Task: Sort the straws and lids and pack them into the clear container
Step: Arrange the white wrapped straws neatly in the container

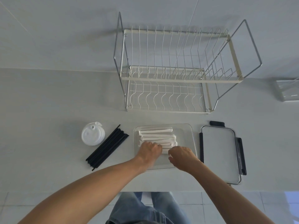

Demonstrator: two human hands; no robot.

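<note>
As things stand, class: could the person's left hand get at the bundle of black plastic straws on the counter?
Probably yes: the left hand lies just beside the black straws, with only bare counter between.

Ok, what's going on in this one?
A person is packing white wrapped straws into the clear container, with the left hand and right hand both on the pile. The black straws and white lids wait on the counter to its left; the container's lid lies to its right.
</note>
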